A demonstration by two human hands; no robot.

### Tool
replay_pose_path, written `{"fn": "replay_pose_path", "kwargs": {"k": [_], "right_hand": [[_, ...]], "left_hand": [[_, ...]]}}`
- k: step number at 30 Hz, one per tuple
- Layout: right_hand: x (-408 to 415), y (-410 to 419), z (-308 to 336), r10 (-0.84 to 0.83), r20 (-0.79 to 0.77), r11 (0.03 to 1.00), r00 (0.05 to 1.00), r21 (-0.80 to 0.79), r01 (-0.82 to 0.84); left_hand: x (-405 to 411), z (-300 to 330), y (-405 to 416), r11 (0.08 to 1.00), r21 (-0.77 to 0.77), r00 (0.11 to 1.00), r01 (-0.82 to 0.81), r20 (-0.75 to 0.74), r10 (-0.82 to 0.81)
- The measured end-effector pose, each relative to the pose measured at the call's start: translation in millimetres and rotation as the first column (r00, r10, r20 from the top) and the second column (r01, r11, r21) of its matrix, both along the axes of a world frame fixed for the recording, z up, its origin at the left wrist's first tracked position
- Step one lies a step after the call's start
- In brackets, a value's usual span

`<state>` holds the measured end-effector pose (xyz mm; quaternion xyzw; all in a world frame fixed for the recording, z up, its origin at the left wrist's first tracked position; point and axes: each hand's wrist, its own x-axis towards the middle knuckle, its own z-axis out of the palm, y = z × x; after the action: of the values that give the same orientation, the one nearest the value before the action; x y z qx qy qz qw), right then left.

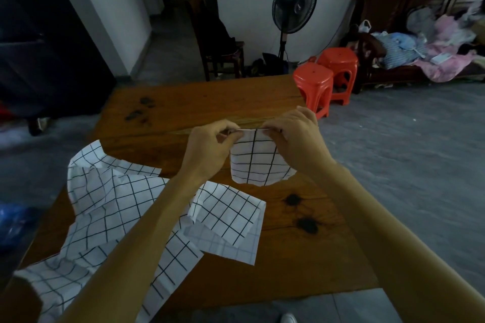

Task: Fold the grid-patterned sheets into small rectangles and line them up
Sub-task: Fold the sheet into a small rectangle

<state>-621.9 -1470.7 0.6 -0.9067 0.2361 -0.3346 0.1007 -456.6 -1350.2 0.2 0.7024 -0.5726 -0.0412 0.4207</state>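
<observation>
A small folded white sheet with a black grid [258, 162] hangs above the wooden table [199, 102]. My left hand [211, 143] pinches its upper left corner and my right hand [295, 136] pinches its upper right corner, both held up over the table's middle. Several more grid-patterned sheets [118, 207] lie loose and overlapping on the near left of the table, partly under my left forearm. One of them [228, 217] sits half folded at the right of that pile.
Two orange plastic stools [313, 85] stand off the table's far right corner. A standing fan [294, 2] and a dark wooden chair [217, 42] are behind the table. A cluttered sofa [420, 52] lines the right wall. Grey floor spreads to the right.
</observation>
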Motion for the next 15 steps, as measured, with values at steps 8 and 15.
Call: {"fn": "replay_pose_path", "kwargs": {"k": [8,15], "right_hand": [[-0.7,3.1,0.9,0.055,-0.019,0.992,0.998,0.113,-0.053],[22.2,20.9,10.4,0.131,0.081,0.974,0.988,0.175,-0.143]], "left_hand": [[-3.9,-9.9,-0.5,0.999,-0.014,0.995,-0.047,-0.091,0.045],[-9.4,-4.6,-0.8,0.998,-0.051,0.999,0.044,-0.009,-0.044]]}}
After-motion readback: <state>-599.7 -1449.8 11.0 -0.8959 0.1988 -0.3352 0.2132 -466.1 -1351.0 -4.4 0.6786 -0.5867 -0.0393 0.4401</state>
